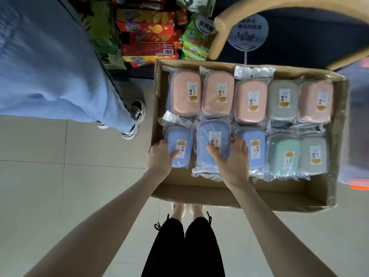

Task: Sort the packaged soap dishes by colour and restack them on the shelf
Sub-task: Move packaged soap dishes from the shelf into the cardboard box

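both bare arms reach forward and down into the open brown cardboard box. the left hand grips the leftmost blue plastic-wrapped soap dish in the near row, thumb on top. the right hand clasps the neighbouring blue wrapped soap dish, thumb across its label.

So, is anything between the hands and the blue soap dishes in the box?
Nothing visible. The left hand grips the leftmost blue soap dish, and the right hand grips the middle blue soap dish; both lie on top in the cardboard box, uncovered.
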The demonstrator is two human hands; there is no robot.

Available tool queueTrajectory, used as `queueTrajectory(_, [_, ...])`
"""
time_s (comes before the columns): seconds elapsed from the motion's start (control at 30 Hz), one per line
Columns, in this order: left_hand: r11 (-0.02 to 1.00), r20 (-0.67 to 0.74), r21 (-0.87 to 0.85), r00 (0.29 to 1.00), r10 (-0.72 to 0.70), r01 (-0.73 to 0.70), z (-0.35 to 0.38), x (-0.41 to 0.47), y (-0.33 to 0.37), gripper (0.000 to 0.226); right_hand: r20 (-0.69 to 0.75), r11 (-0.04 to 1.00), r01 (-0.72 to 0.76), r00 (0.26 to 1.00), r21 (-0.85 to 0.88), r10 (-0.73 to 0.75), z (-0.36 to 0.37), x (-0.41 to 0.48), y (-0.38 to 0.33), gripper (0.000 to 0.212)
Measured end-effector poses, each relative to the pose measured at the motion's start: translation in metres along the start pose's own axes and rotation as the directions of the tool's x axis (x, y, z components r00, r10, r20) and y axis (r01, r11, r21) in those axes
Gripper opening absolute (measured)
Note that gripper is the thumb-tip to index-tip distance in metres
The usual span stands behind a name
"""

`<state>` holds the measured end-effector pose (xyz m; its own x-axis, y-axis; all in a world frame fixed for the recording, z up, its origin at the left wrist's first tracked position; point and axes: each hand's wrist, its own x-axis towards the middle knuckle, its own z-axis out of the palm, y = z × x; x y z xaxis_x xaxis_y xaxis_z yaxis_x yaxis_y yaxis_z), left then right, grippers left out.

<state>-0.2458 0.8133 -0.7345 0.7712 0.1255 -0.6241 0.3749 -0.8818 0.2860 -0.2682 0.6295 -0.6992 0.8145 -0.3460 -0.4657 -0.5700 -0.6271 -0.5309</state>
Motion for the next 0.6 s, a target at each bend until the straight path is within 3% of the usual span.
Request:
queueTrajectory(0.1, [0.992, 0.020, -0.123, 1.000, -0.007, 0.009, -0.001, -0.004, -0.002, 0.037, -0.018, 1.000, 0.011, 1.000, -0.008, -0.011, 0.002, 0.001, -0.004, 0.080])
queueTrajectory(0.17, [0.954, 0.014, -0.300, 0.999, 0.031, -0.025, -0.003, -0.010, -0.006, 0.039, -0.032, 0.999, 0.033, 0.999, -0.010, -0.034, 0.004, 0.001, -0.009, 0.079])
queueTrajectory(0.37, [0.688, 0.006, -0.723, 0.994, 0.105, -0.068, -0.020, -0.029, -0.010, 0.015, 0.057, 0.994, 0.109, 0.992, 0.002, -0.108, 0.027, -0.006, -0.029, 0.078])
queueTrajectory(0.5, [0.701, -0.008, -0.705, 0.989, 0.145, -0.109, -0.030, -0.030, -0.019, 0.019, 0.183, 0.991, 0.115, 0.975, 0.068, -0.126, 0.042, -0.007, -0.039, 0.073])
queueTrajectory(0.6, [0.836, -0.022, -0.533, 0.990, 0.140, -0.130, -0.029, -0.026, -0.027, 0.031, 0.317, 0.992, 0.091, 0.942, 0.082, -0.113, 0.045, -0.004, -0.037, 0.057])
